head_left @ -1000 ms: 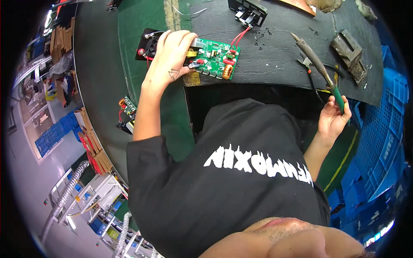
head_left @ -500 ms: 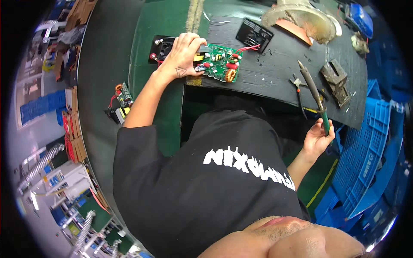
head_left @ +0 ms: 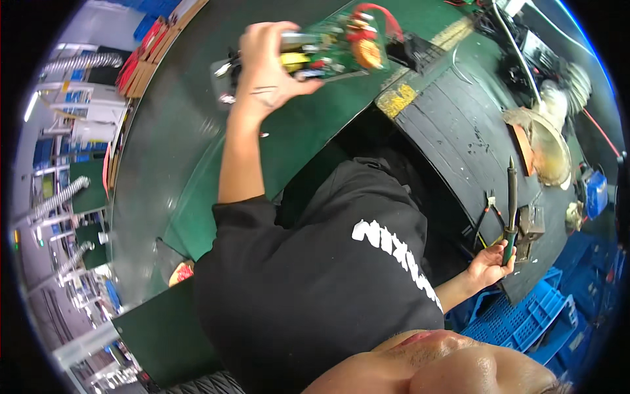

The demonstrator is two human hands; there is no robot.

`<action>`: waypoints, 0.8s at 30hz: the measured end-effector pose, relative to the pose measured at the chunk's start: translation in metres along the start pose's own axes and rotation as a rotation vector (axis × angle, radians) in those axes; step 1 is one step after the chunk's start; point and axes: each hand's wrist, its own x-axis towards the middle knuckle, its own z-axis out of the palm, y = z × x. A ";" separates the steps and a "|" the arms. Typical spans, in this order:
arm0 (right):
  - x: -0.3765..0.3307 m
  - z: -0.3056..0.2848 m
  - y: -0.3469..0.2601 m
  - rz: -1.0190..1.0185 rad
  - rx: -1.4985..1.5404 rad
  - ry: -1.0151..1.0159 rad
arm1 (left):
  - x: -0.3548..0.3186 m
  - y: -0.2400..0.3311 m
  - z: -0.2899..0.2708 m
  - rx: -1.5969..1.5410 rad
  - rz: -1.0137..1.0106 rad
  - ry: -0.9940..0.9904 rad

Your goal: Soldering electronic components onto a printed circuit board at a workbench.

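Observation:
My left hand [head_left: 266, 72] grips a green circuit board [head_left: 333, 49] by its left part, above the green work surface [head_left: 275, 141] at the upper left. The board carries a copper coil, red and yellow parts, and a red wire loop at its right end. A dark slotted panel [head_left: 417, 52] sits just beyond that end. The board is blurred by motion, and my fingers hide part of it. Over at the right, my right hand [head_left: 489, 266] is closed round the green handle of a soldering iron [head_left: 512, 190], its tip pointing away from me.
On the black mat [head_left: 446, 118] lie orange-handled cutters [head_left: 489, 210] beside a metal block [head_left: 530, 223]. Behind them stands a dirty round fume hood [head_left: 554, 148] on a flexible duct. A blue crate [head_left: 518, 318] is at the lower right, below the bench edge.
The circuit board has been lifted off the mat and moved left over the green surface in my left hand. My view has turned; my right hand still holds the soldering iron.

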 end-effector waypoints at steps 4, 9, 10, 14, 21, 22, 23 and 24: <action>0.017 0.013 0.013 0.064 0.002 -0.063 | -0.058 -0.048 -0.066 0.332 -0.333 0.125; 0.037 0.022 0.023 0.129 -0.008 -0.101 | -0.134 -0.097 -0.102 0.724 -0.931 0.134; 0.040 0.023 0.025 0.142 -0.010 -0.100 | -0.153 -0.095 -0.102 0.775 -1.051 0.169; 0.042 0.031 0.028 0.153 -0.090 -0.128 | -0.212 -0.103 -0.086 0.952 -1.270 0.068; 0.039 0.042 0.036 0.191 -0.141 -0.124 | -0.272 -0.131 -0.065 0.911 -1.678 -0.061; 0.040 0.045 0.039 0.139 -0.140 -0.080 | -0.269 -0.134 -0.060 0.902 -1.678 -0.057; 0.040 0.044 0.038 0.129 -0.139 -0.065 | -0.263 -0.132 -0.058 0.903 -1.696 -0.166; 0.040 0.043 0.037 0.120 -0.137 -0.049 | -0.256 -0.130 -0.059 0.906 -1.712 -0.275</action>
